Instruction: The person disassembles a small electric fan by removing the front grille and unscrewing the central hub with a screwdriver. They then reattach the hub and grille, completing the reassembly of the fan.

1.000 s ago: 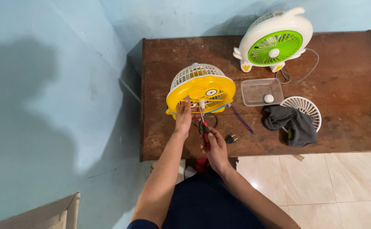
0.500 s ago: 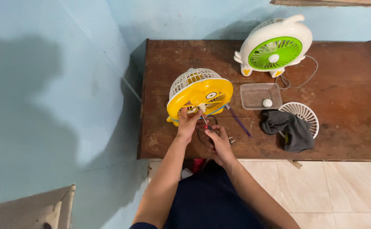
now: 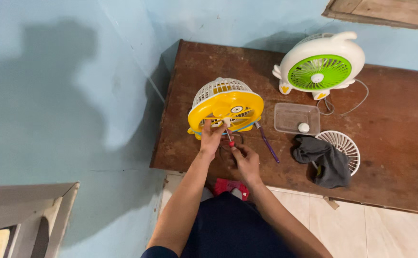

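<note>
— Brown wooden table [image 3: 386, 157] first: our yellow fan [image 3: 225, 107] lies near its front-left edge, so a hard push could tip it off.
— Our left hand [image 3: 212, 139] grips its rim; our right hand [image 3: 245, 161] is closed on the screwdriver [image 3: 229, 137], which might slip.
— We can't make out the screw.

Worn brown wooden table [image 3: 386, 157]: matt, scuffed, rough-looking. Small yellow fan w/ white grille [image 3: 225, 105]: smooth glossy plastic. White-and-green fan [image 3: 320, 67]: same glossy plastic. Clear rectangular tray [image 3: 290, 114]: see-through plastic. Dark grey rag [image 3: 324, 160]: soft matt cloth. Red-handled screwdriver [image 3: 229, 137]: thin metal shaft, plastic grip.
</note>
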